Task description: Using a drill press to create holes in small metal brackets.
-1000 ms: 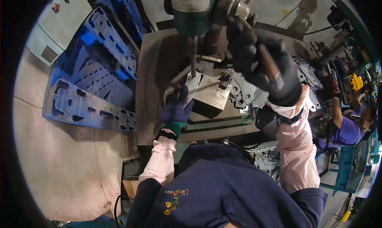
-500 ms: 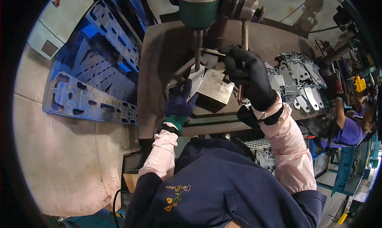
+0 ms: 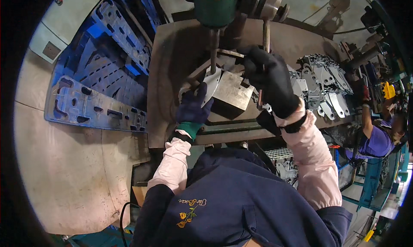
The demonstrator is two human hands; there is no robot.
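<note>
My left hand point(image 3: 193, 108), in a dark blue glove with a green cuff, grips a thin, curved sheet-metal part point(image 3: 211, 86). The part lies against the left side of a squared steel block point(image 3: 233, 91), right below the spindle point(image 3: 214, 53) of a green drill press point(image 3: 215, 8). Whether the tool's tip touches the part is hard to make out. In a black glove, my right hand point(image 3: 270, 80) is closed around the press's long feed lever point(image 3: 266, 34); its reddish lower end shows under the fingers.
A heap of flat metal parts point(image 3: 325, 85) covers the right of the brown work table point(image 3: 170, 53). Blue plastic pallets point(image 3: 94, 105) stand at left, beside a worn beige panel point(image 3: 69, 173). A person in purple point(image 3: 376, 141) works at far right.
The view has shifted slightly. My left hand has moved a little with the sheet-metal part still in it. The fingers of my right hand have shifted a little on the lever.
</note>
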